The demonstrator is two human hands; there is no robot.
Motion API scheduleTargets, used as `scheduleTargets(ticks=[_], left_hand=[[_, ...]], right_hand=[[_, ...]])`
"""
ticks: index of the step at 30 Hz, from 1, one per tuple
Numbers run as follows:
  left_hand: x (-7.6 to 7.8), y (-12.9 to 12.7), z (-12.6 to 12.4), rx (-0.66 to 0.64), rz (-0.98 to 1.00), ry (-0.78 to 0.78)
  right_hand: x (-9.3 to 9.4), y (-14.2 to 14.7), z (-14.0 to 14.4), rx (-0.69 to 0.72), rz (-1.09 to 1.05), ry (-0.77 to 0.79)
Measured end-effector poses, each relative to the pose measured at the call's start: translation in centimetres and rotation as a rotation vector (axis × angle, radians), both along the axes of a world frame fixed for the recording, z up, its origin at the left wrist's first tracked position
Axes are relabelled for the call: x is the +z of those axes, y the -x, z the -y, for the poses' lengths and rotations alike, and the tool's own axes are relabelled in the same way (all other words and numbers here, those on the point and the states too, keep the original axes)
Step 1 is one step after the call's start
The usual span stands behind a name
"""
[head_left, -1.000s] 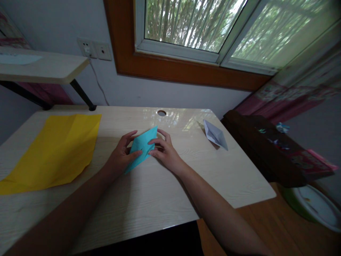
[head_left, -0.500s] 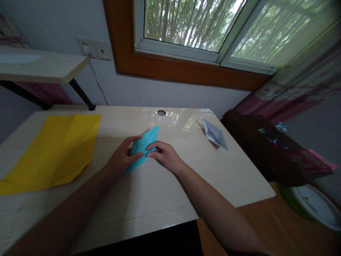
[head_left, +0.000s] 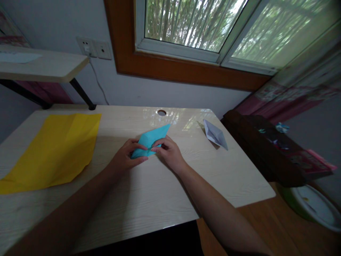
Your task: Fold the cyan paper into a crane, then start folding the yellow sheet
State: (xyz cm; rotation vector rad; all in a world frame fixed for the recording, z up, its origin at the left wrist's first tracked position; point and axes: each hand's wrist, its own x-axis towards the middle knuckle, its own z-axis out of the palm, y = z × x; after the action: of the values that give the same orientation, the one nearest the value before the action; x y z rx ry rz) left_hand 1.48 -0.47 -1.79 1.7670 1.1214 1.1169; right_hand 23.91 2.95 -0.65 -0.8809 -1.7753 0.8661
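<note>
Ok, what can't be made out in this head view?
- Blue paper: its near end is covered by the left hand and right hand, so the folds there are hidden.
- Grip: fingertips overlap the paper; whether they pinch or just press is unclear.
- Yellow sheet: its left corner is cut off by the frame edge.
- White folded paper: too small to tell its shape.
- Bowl: cut off at the right edge.

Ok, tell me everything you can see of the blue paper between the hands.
The blue paper is thin, matte turquoise, folded into a long pointed shape. It lies low on the wooden desk, its free tip aimed up and right toward the desk's cable hole. The left hand and right hand pinch its near end.
</note>
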Motion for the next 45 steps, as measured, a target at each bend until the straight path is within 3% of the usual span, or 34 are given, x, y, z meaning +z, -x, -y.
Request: scheduleTargets(ticks=[14, 24, 29, 35, 45], left_hand=[[0.7, 0.4, 0.3, 0.121, -0.062, -0.043], [-0.5, -0.3, 0.2, 0.147, 0.200, 0.181], [0.1, -1.0, 0.4, 0.019, 0.370, 0.298], [1.0, -0.9, 0.5, -0.014, 0.326, 0.380], [0.9, -0.5, 0.2, -0.047, 0.267, 0.495]], right_hand=[[0.2, 0.2, 0.3, -0.124, -0.067, 0.120], [0.5, 0.5, 0.6, -0.147, -0.115, 0.237], [0.1, 0.7, 0.7, -0.064, -0.083, 0.218], [-0.5, 1.2, 0.7, -0.009, -0.252, 0.271], [0.1, 1.5, 0.4, -0.005, -0.497, 0.315]])
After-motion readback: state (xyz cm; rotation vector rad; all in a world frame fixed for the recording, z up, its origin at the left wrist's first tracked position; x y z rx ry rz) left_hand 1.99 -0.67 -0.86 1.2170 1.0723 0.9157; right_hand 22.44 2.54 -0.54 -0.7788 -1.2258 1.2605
